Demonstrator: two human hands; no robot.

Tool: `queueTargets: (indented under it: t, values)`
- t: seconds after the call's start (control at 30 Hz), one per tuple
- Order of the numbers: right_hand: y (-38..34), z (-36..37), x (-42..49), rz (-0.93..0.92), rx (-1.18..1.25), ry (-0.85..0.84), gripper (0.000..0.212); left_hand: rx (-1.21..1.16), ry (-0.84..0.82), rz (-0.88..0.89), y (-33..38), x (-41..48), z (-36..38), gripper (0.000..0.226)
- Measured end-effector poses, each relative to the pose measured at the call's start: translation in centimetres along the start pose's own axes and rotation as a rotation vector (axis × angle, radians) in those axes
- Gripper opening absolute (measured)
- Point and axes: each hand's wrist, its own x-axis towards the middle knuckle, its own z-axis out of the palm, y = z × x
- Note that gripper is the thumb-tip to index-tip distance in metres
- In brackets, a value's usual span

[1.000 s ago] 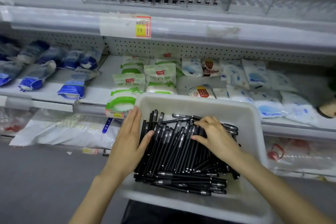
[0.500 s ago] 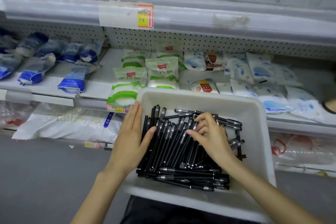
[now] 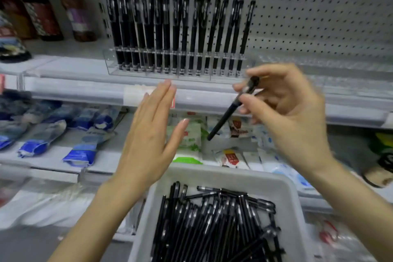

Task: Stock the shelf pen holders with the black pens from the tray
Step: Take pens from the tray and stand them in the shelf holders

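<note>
Black pen point(image 3: 231, 108) pinched in the right hand point(image 3: 293, 117), gripped near its upper end between thumb and forefinger, remaining fingers point(image 3: 246, 110) loosely curled just beneath. Tilted, upper end beside the forefinger tip, lower end slanting down and left, away from the palm. Too blurred to tell which end carries the cap.

Left hand point(image 3: 148, 134) flat and spread wide, fingers point(image 3: 161, 102) straight and pressed together, thumb angled out to the right. Nothing held, nothing touched. Thumb tip near the lower end of the black pen but apart from it.

Above and beyond both sets of fingertips, on the upper shelf point(image 3: 85, 89): clear pen holder point(image 3: 178, 66) with a row of standing pens point(image 3: 176, 32), upright or slightly leaning, against the pegboard point(image 3: 308, 6). Rightmost standing pen just above the right forefinger in this view.

Below both wrists: pale plastic tray point(image 3: 293, 193), filled with loose pens point(image 3: 212, 223) heaped crosswise, well apart from either palm.

Left of the left hand, on the lower shelf: blue packets point(image 3: 80, 151). Between the two hands, behind the black pen: green packets point(image 3: 187, 136).
</note>
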Motion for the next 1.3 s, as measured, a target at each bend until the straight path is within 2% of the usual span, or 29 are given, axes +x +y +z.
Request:
queueTargets:
  t: [0.1, 0.2, 0.3, 0.5, 1.0, 1.13, 1.3]
  values:
    - [-2.3, -0.9, 5.1, -0.172, -0.057, 0.079, 0.027, 0.077, -0.015, 0.015, -0.4, 4.2, -0.2, 0.063]
    - [-3.2, -1.1, 9.6, -0.323, -0.212, 0.114, 0.023, 0.160, -0.056, 0.049, -1.2, 7.1, 0.1, 0.066]
    - [-3.1, -1.1, 13.2, -0.383, -0.349, 0.108, 0.023, 0.229, -0.085, 0.066, -1.9, 8.5, 0.6, 0.067]
    - [-0.7, -0.1, 16.6, -0.336, -0.384, 0.083, 0.022, 0.298, -0.110, 0.080, -2.8, 8.9, 2.1, 0.065]
    - [2.3, 0.6, 19.1, -0.160, -0.364, 0.079, 0.021, 0.232, -0.050, 0.055, -3.0, 9.0, 2.6, 0.065]
    - [2.8, 0.8, 18.7, -0.153, -0.507, 0.012, 0.021, 0.243, -0.060, 0.048, -2.9, 8.9, 2.5, 0.066]
    - [2.9, 1.1, 18.1, -0.165, -0.680, -0.053, 0.035, 0.246, -0.110, 0.059, -3.1, 8.9, 2.2, 0.068]
